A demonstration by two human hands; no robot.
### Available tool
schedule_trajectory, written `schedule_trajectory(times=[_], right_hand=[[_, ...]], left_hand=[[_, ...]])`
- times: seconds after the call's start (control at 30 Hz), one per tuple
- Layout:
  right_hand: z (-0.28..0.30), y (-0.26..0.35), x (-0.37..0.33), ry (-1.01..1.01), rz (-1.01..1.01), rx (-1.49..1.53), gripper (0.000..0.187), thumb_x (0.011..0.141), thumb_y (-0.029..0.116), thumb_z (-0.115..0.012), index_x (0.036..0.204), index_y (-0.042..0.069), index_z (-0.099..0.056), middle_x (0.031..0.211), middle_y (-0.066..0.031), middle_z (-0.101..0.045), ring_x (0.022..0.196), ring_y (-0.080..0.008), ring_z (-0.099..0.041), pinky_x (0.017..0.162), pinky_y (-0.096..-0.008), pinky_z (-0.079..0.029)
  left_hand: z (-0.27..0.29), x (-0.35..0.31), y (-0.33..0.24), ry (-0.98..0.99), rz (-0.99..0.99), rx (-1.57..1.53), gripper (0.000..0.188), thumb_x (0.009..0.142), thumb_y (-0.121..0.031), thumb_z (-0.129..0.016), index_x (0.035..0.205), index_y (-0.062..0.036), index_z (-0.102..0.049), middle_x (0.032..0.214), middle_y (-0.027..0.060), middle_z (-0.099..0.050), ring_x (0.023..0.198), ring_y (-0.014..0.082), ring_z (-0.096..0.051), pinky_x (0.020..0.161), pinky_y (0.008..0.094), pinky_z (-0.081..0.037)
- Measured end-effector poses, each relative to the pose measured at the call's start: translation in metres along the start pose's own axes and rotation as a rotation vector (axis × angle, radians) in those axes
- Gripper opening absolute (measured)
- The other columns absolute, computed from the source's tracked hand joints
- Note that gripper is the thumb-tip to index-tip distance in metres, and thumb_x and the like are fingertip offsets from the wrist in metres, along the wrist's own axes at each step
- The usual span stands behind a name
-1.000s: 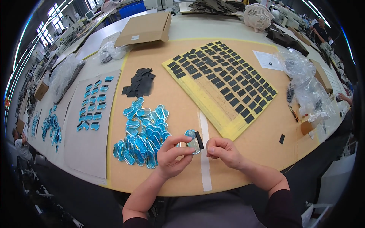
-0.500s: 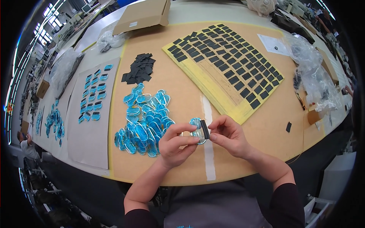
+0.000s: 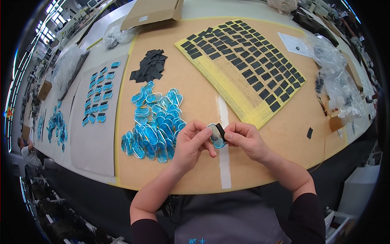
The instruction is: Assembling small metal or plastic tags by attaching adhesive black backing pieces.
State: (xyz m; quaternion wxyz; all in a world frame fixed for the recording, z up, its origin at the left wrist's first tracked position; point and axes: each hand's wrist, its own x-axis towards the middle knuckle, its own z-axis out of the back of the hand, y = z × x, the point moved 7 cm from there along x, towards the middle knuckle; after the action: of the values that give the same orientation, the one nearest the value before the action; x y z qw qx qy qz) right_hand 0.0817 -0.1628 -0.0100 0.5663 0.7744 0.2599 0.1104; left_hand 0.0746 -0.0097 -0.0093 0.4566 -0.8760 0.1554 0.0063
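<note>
Over the front of the table, my left hand (image 3: 189,144) is closed on a clear-blue oval piece (image 3: 215,141) with a pale rim, thumb and fingers pinching its left side. A short black strip (image 3: 220,131) lies along the oval's right edge. My right hand (image 3: 248,141) pinches that strip at the edge between thumb and forefinger. Just left of my hands is a heap of similar blue oval pieces (image 3: 152,134). Behind the heap lies a loose pile of black strips (image 3: 149,67).
A yellow-edged board (image 3: 243,112) at the right holds rows of black pieces. On the left, a grey sheet (image 3: 93,150) carries blue ovals with black edges. Farther off are a cardboard box (image 3: 152,14) and clear plastic bags (image 3: 337,89). One black piece (image 3: 310,133) lies apart at right.
The oval has turned and tilted in my fingers, showing more of its face. My left hand has shifted its hold, with the thumb now on top. My right hand still pinches the strip side.
</note>
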Motion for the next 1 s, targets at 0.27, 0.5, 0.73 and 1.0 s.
schedule_trajectory(times=[0.27,0.5,0.73,1.0], right_hand=[[-0.003,0.004,-0.001,-0.004,-0.019,-0.006,0.021,0.098,0.022,-0.058,0.099,0.002,-0.063,0.089,-0.0013,-0.064,0.082,-0.0072,-0.056,0.075,-0.0240,-0.046],[-0.005,0.004,0.001,-0.022,0.032,-0.069,0.014,0.096,0.015,-0.059,0.093,0.002,-0.061,0.086,-0.0005,-0.062,0.081,-0.0066,-0.056,0.073,-0.0232,-0.045],[-0.007,0.007,-0.008,-0.162,0.231,-0.363,0.009,0.088,0.005,-0.064,0.082,0.004,-0.057,0.073,0.0037,-0.052,0.065,-0.0036,-0.044,0.060,-0.0193,-0.036],[-0.022,0.003,-0.006,-0.059,0.207,-0.419,0.012,0.088,0.005,-0.063,0.080,0.002,-0.056,0.070,0.0030,-0.052,0.064,-0.0042,-0.045,0.060,-0.0206,-0.037]], left_hand=[[0.006,0.002,0.004,0.035,0.026,-0.075,0.009,0.097,-0.012,-0.057,0.097,-0.0041,-0.052,0.087,0.0101,-0.067,0.055,0.0177,-0.064,0.048,0.0264,-0.051],[0.009,0.003,-0.002,0.003,0.011,-0.085,0.010,0.096,-0.012,-0.058,0.096,-0.0045,-0.052,0.086,0.0105,-0.066,0.054,0.0171,-0.063,0.047,0.0261,-0.051],[0.003,-0.002,-0.001,0.033,-0.105,0.082,0.011,0.095,-0.011,-0.059,0.095,-0.0034,-0.051,0.080,0.0070,-0.063,0.054,0.0127,-0.061,0.045,0.0234,-0.048],[0.017,-0.015,-0.038,-0.018,-0.259,0.152,0.014,0.095,-0.015,-0.061,0.095,-0.0033,-0.055,0.077,0.0038,-0.062,0.057,0.0093,-0.061,0.050,0.0220,-0.048]])
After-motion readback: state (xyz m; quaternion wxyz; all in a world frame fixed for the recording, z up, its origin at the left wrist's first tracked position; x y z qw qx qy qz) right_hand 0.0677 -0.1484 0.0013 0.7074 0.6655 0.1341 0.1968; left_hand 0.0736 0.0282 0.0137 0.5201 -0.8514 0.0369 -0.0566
